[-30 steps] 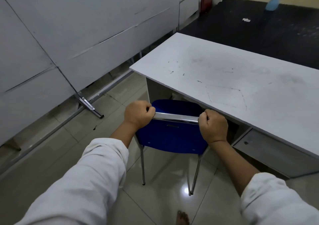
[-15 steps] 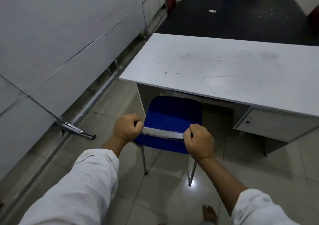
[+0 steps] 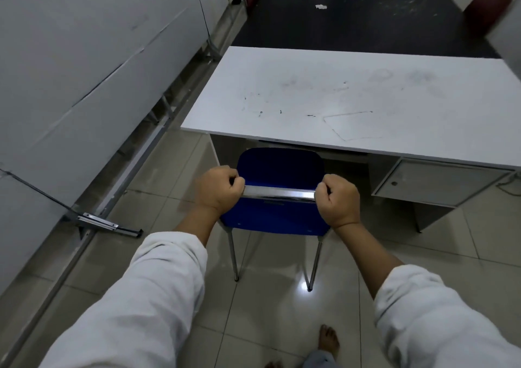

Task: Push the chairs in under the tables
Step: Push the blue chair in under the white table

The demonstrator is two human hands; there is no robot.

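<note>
Here both fists — left hand [image 3: 218,188], right hand [image 3: 338,201] — clamp the chair [image 3: 277,170] by its back rail, set apart for a straight, square shove under the table [image 3: 352,97].

An office: white desk [image 3: 352,97], partition panels [image 3: 84,57], tiled floor [image 3: 267,311].

Left hand [image 3: 218,188] and right hand [image 3: 338,200] fisted around chrome top rail [image 3: 279,192] of blue chair [image 3: 277,167], seat front just under white table [image 3: 352,99] edge, bare foot [image 3: 328,339] on tiled floor [image 3: 267,311].
</note>
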